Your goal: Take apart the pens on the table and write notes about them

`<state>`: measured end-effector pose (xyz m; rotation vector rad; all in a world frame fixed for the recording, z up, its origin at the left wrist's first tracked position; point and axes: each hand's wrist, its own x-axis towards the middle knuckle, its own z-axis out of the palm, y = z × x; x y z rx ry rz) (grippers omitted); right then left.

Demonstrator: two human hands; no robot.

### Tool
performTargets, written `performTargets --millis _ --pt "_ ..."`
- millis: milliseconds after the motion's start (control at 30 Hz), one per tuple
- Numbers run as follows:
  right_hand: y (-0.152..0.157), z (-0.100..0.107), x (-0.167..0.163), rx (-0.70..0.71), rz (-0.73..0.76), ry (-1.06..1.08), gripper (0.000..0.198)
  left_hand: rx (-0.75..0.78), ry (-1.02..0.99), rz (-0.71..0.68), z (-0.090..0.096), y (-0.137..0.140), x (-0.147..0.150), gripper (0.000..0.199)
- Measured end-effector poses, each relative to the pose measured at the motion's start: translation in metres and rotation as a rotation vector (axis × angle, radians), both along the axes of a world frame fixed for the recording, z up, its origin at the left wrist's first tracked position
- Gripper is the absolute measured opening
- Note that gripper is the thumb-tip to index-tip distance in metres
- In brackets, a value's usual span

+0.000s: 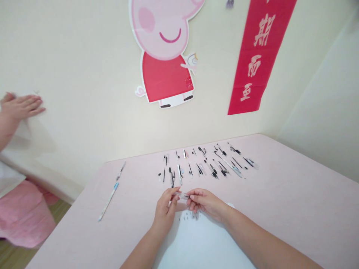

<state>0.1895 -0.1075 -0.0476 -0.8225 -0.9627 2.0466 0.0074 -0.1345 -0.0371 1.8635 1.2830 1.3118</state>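
Between both hands, just above the table's near middle, is a thin clear pen barrel (pixel 181 195) with a dark end at its right. My left hand (pixel 164 207) pinches the left end between thumb and fingers. At the dark right end, the thumb and fingertips of my right hand (pixel 206 203) close on it. Whether that dark end is a separate piece I cannot tell. Under my hands lies a white sheet (pixel 204 243), with several tiny dark parts (pixel 193 215) near its far edge. Black refills, caps and barrels (pixel 171 176) lie in loose rows beyond my hands.
On the left of the pink table (pixel 280 224) lie a pen with a blue cap (pixel 109 201) and a shorter pen (pixel 121 171). Another person's hand (pixel 24 105) touches the wall at far left. The wall carries a pig cutout (pixel 168 76) and a red banner (pixel 260 56).
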Motion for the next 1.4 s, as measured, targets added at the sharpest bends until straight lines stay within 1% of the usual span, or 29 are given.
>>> performTargets --millis 167,300,533,700,800,900,1000,1067,1167,1267,1400 --pt "0.001 -0.002 -0.001 0.017 -0.014 -0.005 0.034 -0.126 -0.123 0.046 -0.006 0.003 -0.002 0.030" --pt "0.001 -0.002 -0.002 0.020 -0.073 -0.038 0.035 -0.210 -0.217 0.071 -0.009 0.005 -0.003 0.030" --pt "0.001 -0.003 -0.003 0.091 -0.143 -0.146 0.035 -0.277 -0.306 0.075 -0.006 0.006 -0.004 0.031" --pt "0.002 -0.004 -0.003 0.130 -0.193 -0.208 0.035 -0.301 -0.388 0.131 -0.004 0.004 -0.003 0.030" --pt "0.002 -0.004 -0.001 0.185 -0.221 -0.253 0.033 -0.328 -0.440 0.166 -0.003 0.003 -0.002 0.031" --pt "0.003 -0.007 -0.001 0.264 -0.237 -0.293 0.031 -0.357 -0.464 0.166 0.000 0.002 0.000 0.032" --pt "0.003 -0.009 -0.001 0.366 -0.262 -0.325 0.026 -0.413 -0.457 0.111 0.003 -0.001 0.005 0.033" --pt "0.003 -0.008 -0.002 0.458 -0.291 -0.373 0.019 -0.478 -0.471 0.059 0.004 -0.002 0.008 0.033" --pt "0.000 -0.005 -0.003 0.641 -0.341 -0.478 0.008 -0.564 -0.546 -0.011 0.002 -0.003 0.014 0.033" --pt "-0.003 0.000 -0.003 0.808 -0.344 -0.562 0.010 -0.610 -0.618 -0.043 -0.002 -0.002 0.018 0.035" --pt "-0.007 0.003 -0.003 0.935 -0.320 -0.600 0.013 -0.685 -0.716 -0.067 -0.004 -0.004 0.021 0.037"
